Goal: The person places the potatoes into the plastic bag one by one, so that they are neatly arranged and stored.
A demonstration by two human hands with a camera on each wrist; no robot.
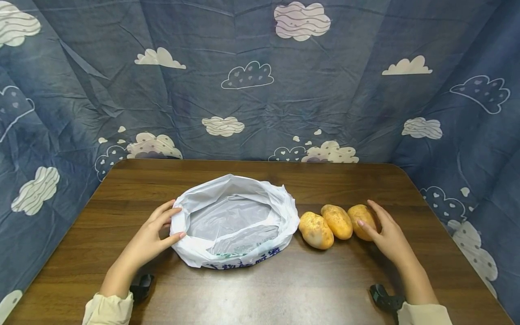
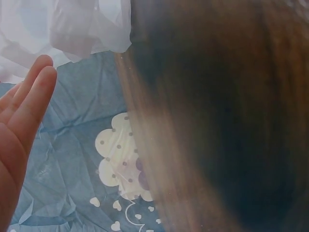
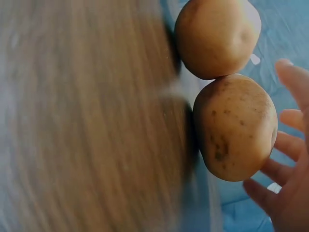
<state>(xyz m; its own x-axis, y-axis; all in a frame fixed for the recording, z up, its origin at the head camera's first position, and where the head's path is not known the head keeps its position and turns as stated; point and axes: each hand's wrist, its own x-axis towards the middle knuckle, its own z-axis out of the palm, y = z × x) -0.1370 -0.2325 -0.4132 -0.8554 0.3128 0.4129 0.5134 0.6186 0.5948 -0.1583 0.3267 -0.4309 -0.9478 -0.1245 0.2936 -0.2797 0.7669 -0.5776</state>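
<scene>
A white plastic bag (image 1: 286, 212) with blue and green print lies wide open on the table. At its left rim is my left hand (image 1: 150, 237), fingers and thumb spread against the plastic; in the left wrist view its fingers look straight beside the bag (image 2: 91, 29). Three potatoes sit in a row right of the bag: a left potato (image 1: 316, 230), a middle potato (image 1: 337, 221) and a right potato (image 1: 360, 221). My right hand (image 1: 392, 239) is spread around the right potato's outer side. Whether its fingers touch the potato (image 3: 236, 128) is hard to tell.
The brown wooden table (image 1: 260, 298) ends at a back edge before a blue cloud-patterned curtain (image 1: 260, 104), which also hangs at both sides. A black wrist device (image 1: 142, 286) is by the left forearm, another black device (image 1: 386, 299) by the right.
</scene>
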